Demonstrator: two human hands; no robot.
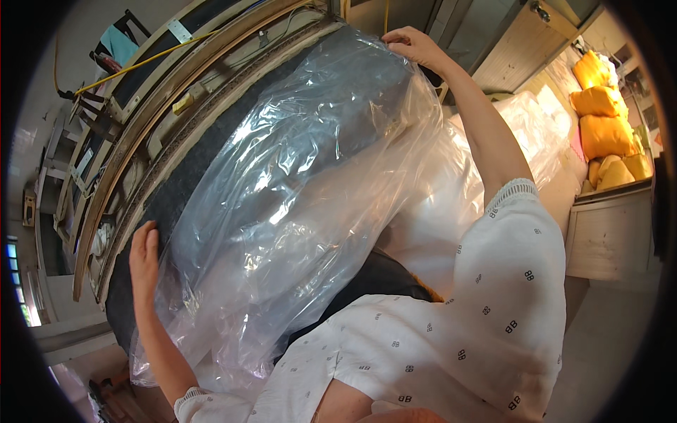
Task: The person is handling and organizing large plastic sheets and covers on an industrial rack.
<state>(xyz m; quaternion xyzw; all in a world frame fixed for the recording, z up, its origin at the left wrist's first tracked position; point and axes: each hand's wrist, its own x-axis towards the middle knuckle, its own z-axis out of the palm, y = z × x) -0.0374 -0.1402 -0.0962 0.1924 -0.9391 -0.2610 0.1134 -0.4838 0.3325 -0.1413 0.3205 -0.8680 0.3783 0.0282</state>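
A large clear plastic sheet, wrinkled and glossy, lies spread over a dark padded surface and drapes toward my body. At the sheet's left edge, my left hand rests on the dark surface with its fingers stretched out. Nothing shows in that hand. My right arm reaches to the far end, where my right hand has its fingers bent together at the sheet's far corner, pinching its edge. The tips of those fingers are small in view.
A long wood-edged frame runs along the far left side, with a yellow rod above it. Behind my right arm lies more bunched plastic. Orange-yellow cloth bundles are stacked on a wooden cabinet at the right.
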